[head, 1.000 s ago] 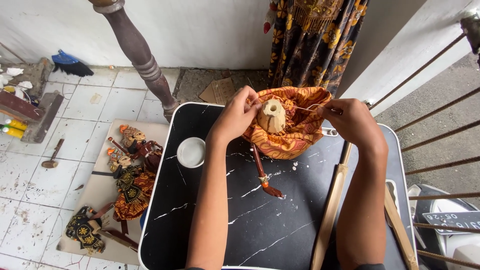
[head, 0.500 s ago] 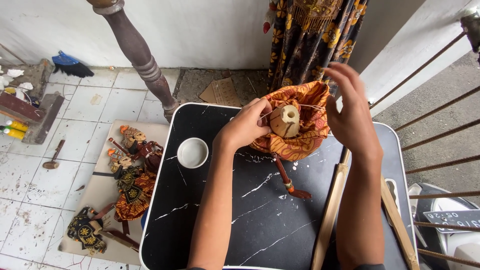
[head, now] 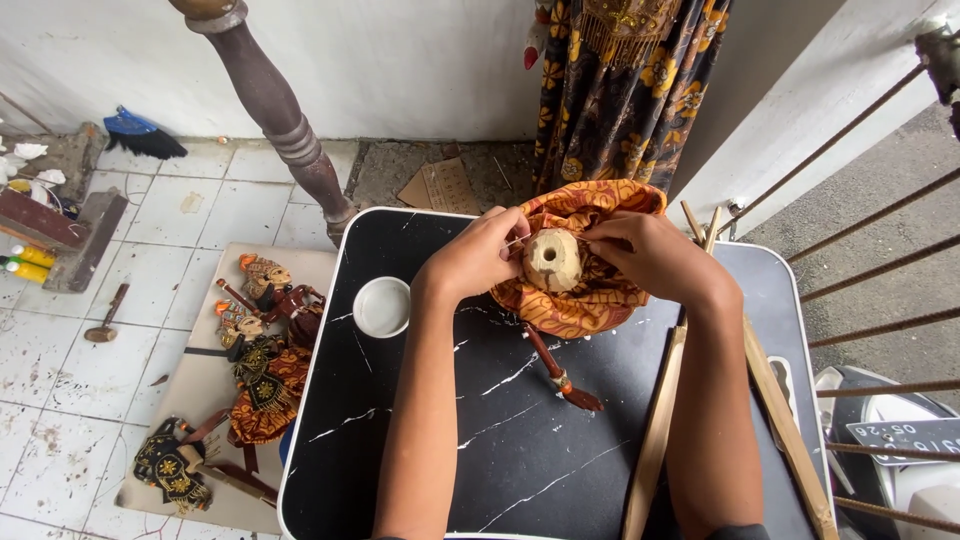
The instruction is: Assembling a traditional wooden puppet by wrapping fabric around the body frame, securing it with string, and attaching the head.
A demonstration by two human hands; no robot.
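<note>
Upper centre of the frame, on the black marble-patterned counter (head: 520,450), both hands pinch orange patterned batik cloth (head: 575,305) around a pale round wooden puppet body (head: 553,259): left hand (head: 475,258), right hand (head: 645,255), grips closed.

A single head-worn camera looks steeply down and forward from above the person's shoulders, so both forearms run up from the bottom edge to the left hand (head: 470,262) and right hand (head: 645,255) near the picture's middle. It sits close over the black marbled table (head: 500,450), which fills the lower centre. Farther off, its wide view takes in the tiled floor (head: 150,230) at left, the white wall (head: 400,70) ahead and metal railing bars (head: 870,290) at right.
</note>
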